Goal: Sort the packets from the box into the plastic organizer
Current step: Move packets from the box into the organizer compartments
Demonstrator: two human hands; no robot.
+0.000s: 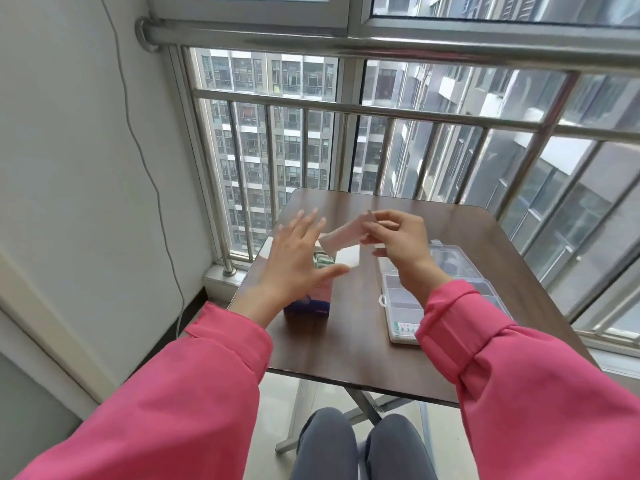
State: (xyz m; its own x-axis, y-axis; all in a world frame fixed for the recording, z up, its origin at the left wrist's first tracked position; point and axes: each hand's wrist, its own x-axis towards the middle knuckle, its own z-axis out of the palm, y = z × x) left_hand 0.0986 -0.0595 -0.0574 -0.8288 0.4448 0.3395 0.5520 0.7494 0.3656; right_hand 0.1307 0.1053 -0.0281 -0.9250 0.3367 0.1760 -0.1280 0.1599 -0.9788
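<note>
I see right hand (398,240) at frame centre pinching a flat pale packet (343,233) by its upper end, above the box (308,299) | left hand (298,258) spread, empty, over the open box | clear compartmented organizer (401,306) lower right on brown table (346,348)

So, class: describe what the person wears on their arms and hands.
Both arms wear long, loose pink sleeves, the left sleeve and right sleeve, each ending in a broad stitched cuff at the wrist. The left hand and right hand are bare: no gloves, rings or watch visible.
</note>
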